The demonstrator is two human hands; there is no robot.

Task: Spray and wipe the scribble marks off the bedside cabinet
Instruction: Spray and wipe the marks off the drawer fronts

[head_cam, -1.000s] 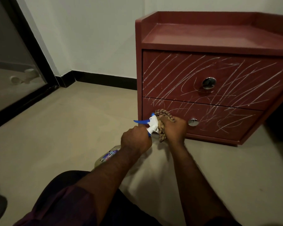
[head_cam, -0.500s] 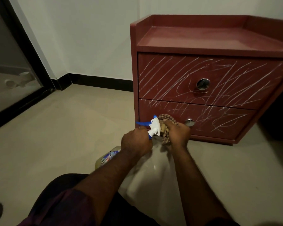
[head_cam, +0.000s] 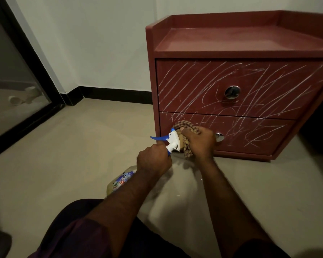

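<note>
The left hand (head_cam: 154, 161) grips the spray bottle (head_cam: 171, 142) by its neck — light, rigid plastic. The right hand (head_cam: 199, 142) bunches the soft cloth (head_cam: 186, 127) at the lower drawer's left edge of the scribbled bedside cabinet (head_cam: 231, 53) — it should mould easily.

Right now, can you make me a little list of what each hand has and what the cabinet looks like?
left hand: holds spray bottle by its neck
right hand: grips checked cloth near the lower drawer
cabinet: red, two drawers, round metal knobs
scribble marks: white, across both drawer fronts
cabinet top: no marks seen
</note>
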